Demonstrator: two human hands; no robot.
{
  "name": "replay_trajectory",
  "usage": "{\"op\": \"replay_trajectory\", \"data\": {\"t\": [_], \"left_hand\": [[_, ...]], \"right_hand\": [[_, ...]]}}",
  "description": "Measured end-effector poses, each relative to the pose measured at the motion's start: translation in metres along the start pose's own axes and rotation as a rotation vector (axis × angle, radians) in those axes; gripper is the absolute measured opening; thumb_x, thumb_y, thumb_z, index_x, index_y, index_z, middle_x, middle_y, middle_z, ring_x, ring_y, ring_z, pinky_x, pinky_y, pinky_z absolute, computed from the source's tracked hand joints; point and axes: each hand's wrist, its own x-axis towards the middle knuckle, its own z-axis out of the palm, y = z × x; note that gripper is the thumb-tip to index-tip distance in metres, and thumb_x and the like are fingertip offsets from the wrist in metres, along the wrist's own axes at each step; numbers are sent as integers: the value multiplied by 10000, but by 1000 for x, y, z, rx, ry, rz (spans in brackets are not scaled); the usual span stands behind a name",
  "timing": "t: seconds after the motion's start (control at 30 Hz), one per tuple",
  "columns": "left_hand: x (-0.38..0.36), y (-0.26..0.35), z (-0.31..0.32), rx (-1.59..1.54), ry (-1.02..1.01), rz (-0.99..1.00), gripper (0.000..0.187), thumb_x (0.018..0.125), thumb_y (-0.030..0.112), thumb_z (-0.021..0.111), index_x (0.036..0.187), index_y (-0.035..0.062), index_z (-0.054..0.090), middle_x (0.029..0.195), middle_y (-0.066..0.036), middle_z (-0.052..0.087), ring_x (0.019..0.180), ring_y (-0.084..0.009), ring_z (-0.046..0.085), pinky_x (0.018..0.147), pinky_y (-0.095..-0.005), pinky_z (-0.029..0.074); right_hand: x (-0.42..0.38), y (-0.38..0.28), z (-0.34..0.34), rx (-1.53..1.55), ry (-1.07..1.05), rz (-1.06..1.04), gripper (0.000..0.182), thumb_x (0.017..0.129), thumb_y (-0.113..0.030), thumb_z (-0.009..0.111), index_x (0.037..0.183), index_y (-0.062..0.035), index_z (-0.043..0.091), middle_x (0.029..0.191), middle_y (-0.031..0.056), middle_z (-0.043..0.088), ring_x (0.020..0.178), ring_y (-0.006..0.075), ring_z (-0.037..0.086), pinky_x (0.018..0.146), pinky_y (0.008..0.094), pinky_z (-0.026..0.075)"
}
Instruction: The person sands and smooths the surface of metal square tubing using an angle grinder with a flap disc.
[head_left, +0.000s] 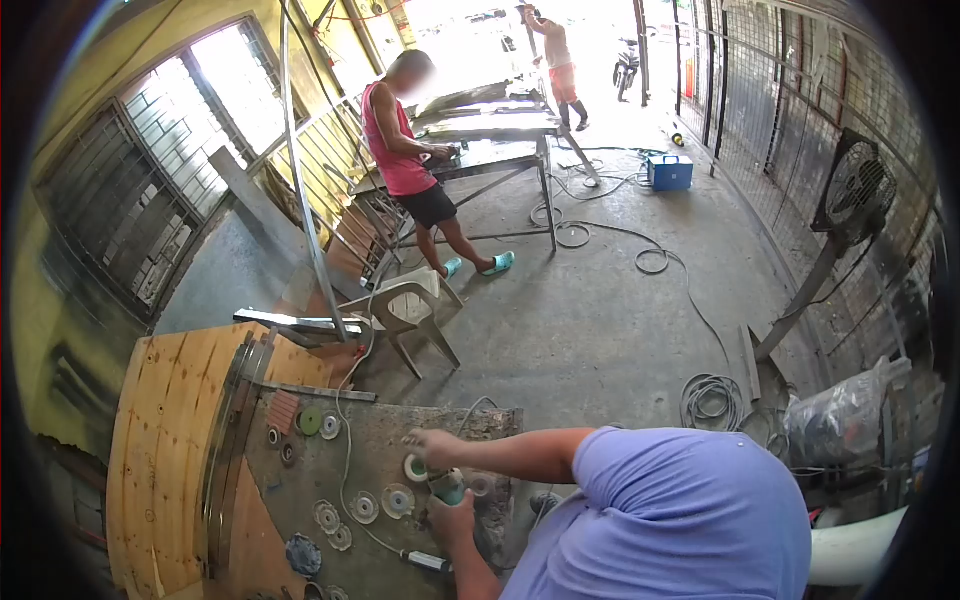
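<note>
The lavender-shirted upper body (690, 510) at lower right reaches both arms over a worn, grimy worktable (300, 480). My left hand (452, 518), the lower one, is closed around a teal-and-grey rounded tool (447, 488) whose exact kind is hard to make out. Just above it, my right hand (435, 450) has bent fingers; what they hold, if anything, is hidden. Beside that hand lies a white ring with a green centre (415, 467). Round discs, such as a pale one (398, 501) and a metallic one (364, 507), lie left of my hands.
A white extension socket (428, 562) with a cord lies on the worktable. A plastic chair (408, 310) stands beyond. One person in pink (402, 140) works at a metal-framed table (500, 155); another person (560, 65) stands farther back. Cables (655, 260), a blue machine (669, 172) and a fan (857, 185) are rightward.
</note>
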Motion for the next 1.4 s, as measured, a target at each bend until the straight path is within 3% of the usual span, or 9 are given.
{"op": "replay_trajectory", "data": {"t": [0.27,0.37,0.53,0.73,0.83,1.0,1.13,1.2,1.4], "left_hand": [[7,-15,17,-31,72,83,785,797,491,787,1321,-40,541,1281,-259,598,1205,-437,580,999,-529,484],[4,-31,33,28,190,174,745,824,477,761,1317,-40,548,1250,-259,606,1176,-444,582,1010,-514,475],[-12,-23,36,115,365,258,699,855,443,742,1325,-37,547,1245,-264,604,1182,-445,574,1026,-505,461],[-44,25,75,166,409,533,660,875,397,736,1334,-36,543,1256,-270,599,1193,-445,568,1030,-500,454],[-89,67,104,163,294,724,641,885,374,733,1339,-36,541,1261,-274,597,1198,-445,565,1032,-497,451],[-220,139,148,20,-61,943,521,895,235,722,1303,-40,551,1237,-255,587,1174,-419,572,1014,-496,464],[-272,137,160,3,-236,1046,528,893,232,717,1303,-52,543,1230,-266,581,1171,-432,565,1012,-486,466],[-287,127,157,110,-234,968,540,889,250,719,1300,-55,546,1224,-269,582,1170,-436,562,1009,-487,463],[-308,68,151,261,-275,798,586,855,304,746,1278,-61,565,1236,-291,585,1149,-440,575,983,-495,465]], "right_hand": [[-102,122,-96,-656,-29,-316,421,877,-238,689,1225,-4,662,1333,257,623,1156,421,637,917,464,544],[-179,163,-112,-254,100,419,380,799,-224,763,1120,-22,745,1176,188,727,1065,401,687,888,460,559],[-306,272,-159,-864,-404,590,295,779,-261,721,968,-50,802,986,178,765,898,350,744,772,463,580],[-504,356,-197,-453,80,955,278,820,-270,681,913,-33,791,903,183,757,756,329,741,653,438,582],[-621,396,-206,227,779,1187,317,884,-301,637,852,-8,754,748,200,692,614,330,695,560,475,564],[-816,417,-276,941,1761,831,379,920,-359,598,677,-69,593,561,107,510,425,228,455,407,432,286],[-952,356,-374,1078,2214,211,351,968,-340,652,696,-138,559,562,18,477,413,168,440,396,346,338],[-993,308,-408,993,2290,-2,350,971,-394,652,755,-132,570,570,14,467,426,164,446,399,346,337],[-969,357,-439,620,1968,589,653,961,-623,533,786,-6,656,661,166,652,551,331,637,528,476,490]]}}
